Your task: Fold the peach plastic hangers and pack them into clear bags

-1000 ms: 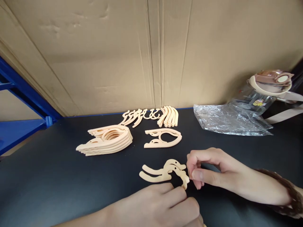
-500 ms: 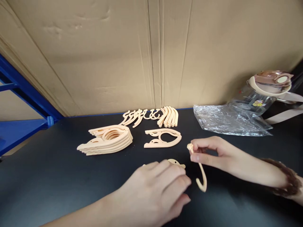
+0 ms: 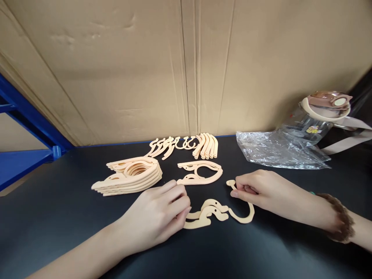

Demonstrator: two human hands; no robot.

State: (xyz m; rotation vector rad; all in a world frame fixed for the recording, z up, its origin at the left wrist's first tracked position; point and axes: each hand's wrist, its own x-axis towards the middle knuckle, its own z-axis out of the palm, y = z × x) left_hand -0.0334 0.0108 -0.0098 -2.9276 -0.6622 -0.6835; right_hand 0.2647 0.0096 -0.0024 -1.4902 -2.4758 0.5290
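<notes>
My right hand (image 3: 261, 190) pinches the stem of a peach plastic hook piece (image 3: 242, 211), whose curved end lies on the black table (image 3: 58, 224). My left hand (image 3: 158, 213) is curled, its fingertips resting on the left ends of two peach curved arm pieces (image 3: 207, 213) that lie stacked in front of me. Beyond them sits one folded peach hanger (image 3: 200, 172). To its left is a stack of several folded hangers (image 3: 130, 176).
Rows of loose peach hook and arm parts (image 3: 186, 145) lie along the table's back edge below a cardboard wall. A crumpled clear plastic bag (image 3: 279, 151) and a clear bottle with a pink lid (image 3: 316, 116) lie at the right. Blue shelving (image 3: 26, 135) stands at the left.
My right hand lifted the hook piece off the arm pieces, then lowered it to the table beside them. My left hand slid left, uncovering the arm pieces.
</notes>
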